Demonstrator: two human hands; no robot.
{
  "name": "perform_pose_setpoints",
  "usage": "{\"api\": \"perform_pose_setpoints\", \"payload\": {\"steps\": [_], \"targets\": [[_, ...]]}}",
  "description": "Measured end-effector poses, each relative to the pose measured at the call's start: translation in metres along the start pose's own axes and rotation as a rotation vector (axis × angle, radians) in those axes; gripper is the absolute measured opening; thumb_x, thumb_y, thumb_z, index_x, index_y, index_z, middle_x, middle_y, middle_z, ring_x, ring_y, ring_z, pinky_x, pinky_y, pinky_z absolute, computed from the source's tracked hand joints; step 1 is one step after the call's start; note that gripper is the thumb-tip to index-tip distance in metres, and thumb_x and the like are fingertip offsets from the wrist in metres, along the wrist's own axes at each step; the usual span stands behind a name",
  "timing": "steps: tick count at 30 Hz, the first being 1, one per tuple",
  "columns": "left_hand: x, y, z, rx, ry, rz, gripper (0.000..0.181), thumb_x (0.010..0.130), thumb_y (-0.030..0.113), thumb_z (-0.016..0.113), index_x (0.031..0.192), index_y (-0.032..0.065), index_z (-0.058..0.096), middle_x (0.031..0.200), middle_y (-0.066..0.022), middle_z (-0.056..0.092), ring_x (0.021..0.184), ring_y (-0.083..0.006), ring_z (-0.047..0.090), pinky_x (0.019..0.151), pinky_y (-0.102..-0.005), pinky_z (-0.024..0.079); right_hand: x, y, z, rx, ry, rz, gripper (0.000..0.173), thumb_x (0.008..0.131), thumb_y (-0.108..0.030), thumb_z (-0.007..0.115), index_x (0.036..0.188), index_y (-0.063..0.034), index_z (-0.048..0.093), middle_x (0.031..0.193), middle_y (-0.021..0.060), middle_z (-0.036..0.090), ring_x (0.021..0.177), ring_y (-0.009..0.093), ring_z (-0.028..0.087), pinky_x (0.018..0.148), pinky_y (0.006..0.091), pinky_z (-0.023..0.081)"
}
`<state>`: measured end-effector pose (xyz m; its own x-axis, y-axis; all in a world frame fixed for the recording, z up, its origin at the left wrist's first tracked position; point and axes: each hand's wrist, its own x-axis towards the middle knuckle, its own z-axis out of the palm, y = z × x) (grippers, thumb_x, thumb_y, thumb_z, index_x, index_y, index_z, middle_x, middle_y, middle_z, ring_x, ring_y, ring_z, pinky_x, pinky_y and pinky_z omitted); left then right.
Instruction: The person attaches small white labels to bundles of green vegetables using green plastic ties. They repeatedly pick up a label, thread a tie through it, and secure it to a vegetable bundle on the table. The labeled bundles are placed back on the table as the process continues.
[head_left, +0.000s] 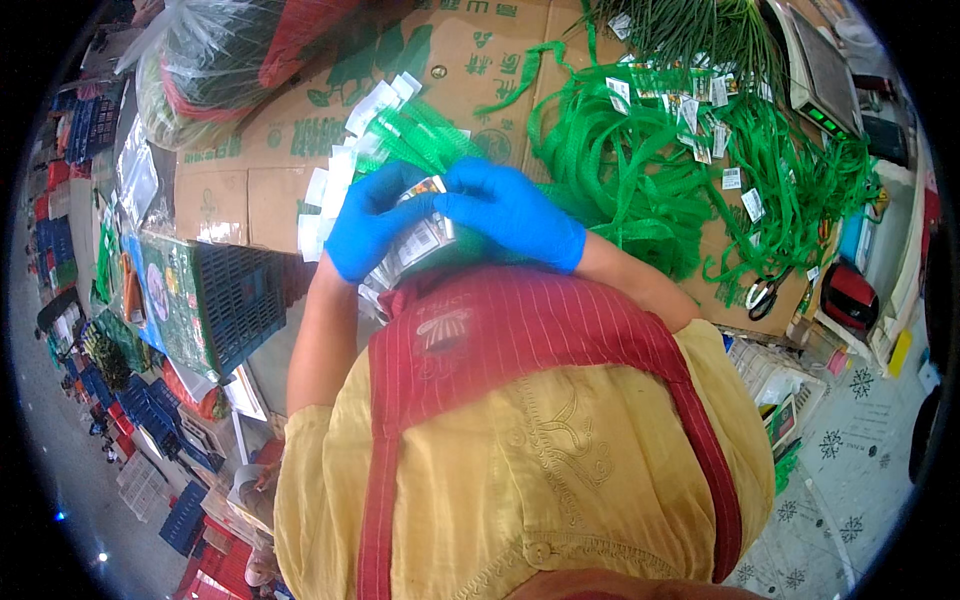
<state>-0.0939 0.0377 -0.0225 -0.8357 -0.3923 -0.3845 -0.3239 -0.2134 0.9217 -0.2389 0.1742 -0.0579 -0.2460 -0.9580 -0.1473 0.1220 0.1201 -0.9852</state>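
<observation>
My left hand (375, 225), in a blue glove, pinches a printed paper label (427, 241) that bears a barcode. My right hand (517, 214), gloved the same way, holds the label's upper edge, and the thumbs almost meet there. Just beyond the hands lies a bundle of flat green mesh net strips (416, 135) with white tags (339, 174) fanned along its left side. More labels hang below my left hand, close to the red striped apron (517, 322). A loose heap of green mesh netting (637, 180) is to the right of my right hand.
Cardboard (480, 82) covers the table. A plastic bag of vegetables (202, 82) stands back left, leafy greens (697, 30) and a digital scale (821, 67) back right. Black-handled scissors (765, 296) lie near the right edge. A blue plastic crate (240, 300) stands lower left.
</observation>
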Motion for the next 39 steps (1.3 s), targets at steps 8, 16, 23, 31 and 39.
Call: {"api": "perform_pose_setpoints", "payload": {"steps": [8,16,23,31,39], "targets": [[0.007,-0.008,-0.006,0.141,0.066,-0.165,0.022,0.078,0.018,0.074,0.084,0.0006,0.063,0.075,0.0003,0.059,0.073,-0.0058,0.051,0.064,-0.0241,0.043,-0.003,-0.002,-0.005,-0.157,0.089,-0.117,0.02,0.08,-0.018,0.065,0.092,-0.0018,0.063,0.082,0.0139,0.059,0.071,0.019,0.058,0.064,0.0333,0.046],[-0.026,-0.028,-0.056,0.454,0.082,-0.151,0.03,0.081,0.014,0.069,0.108,0.0031,0.063,0.095,-0.0034,0.064,0.083,-0.0076,0.055,0.073,-0.0249,0.045,0.0,-0.001,-0.034,-0.143,0.151,-0.118,0.019,0.082,-0.017,0.064,0.093,-0.0025,0.062,0.085,0.0149,0.057,0.072,0.026,0.058,0.065,0.0351,0.046],[-0.007,0.047,-0.007,0.366,-0.125,0.059,0.033,0.085,0.005,0.062,0.118,0.0016,0.059,0.11,-0.0082,0.063,0.093,-0.0109,0.058,0.08,-0.0258,0.047,0.004,-0.018,-0.024,-0.477,-0.223,-0.332,0.023,0.088,-0.027,0.057,0.091,-0.0042,0.06,0.087,0.0166,0.057,0.078,0.033,0.058,0.07,0.0391,0.046],[-0.001,0.023,0.007,0.214,0.007,0.038,0.007,0.087,0.004,0.059,0.093,-0.0002,0.06,0.091,-0.0032,0.06,0.087,-0.011,0.054,0.08,-0.0258,0.044,-0.013,-0.02,-0.034,-0.427,-0.216,-0.176,0.025,0.09,-0.027,0.054,0.088,-0.0032,0.059,0.084,0.0177,0.056,0.078,0.035,0.057,0.068,0.0395,0.046],[-0.002,0.019,0.006,0.166,0.068,0.071,0.016,0.088,0.008,0.056,0.1,-0.0011,0.059,0.098,-0.0069,0.061,0.093,-0.0133,0.055,0.085,-0.0272,0.043,-0.022,-0.014,-0.043,-0.362,-0.099,-0.179,0.024,0.091,-0.025,0.054,0.085,-0.003,0.061,0.07,0.0119,0.056,0.061,0.023,0.054,0.06,0.0347,0.046]]}}
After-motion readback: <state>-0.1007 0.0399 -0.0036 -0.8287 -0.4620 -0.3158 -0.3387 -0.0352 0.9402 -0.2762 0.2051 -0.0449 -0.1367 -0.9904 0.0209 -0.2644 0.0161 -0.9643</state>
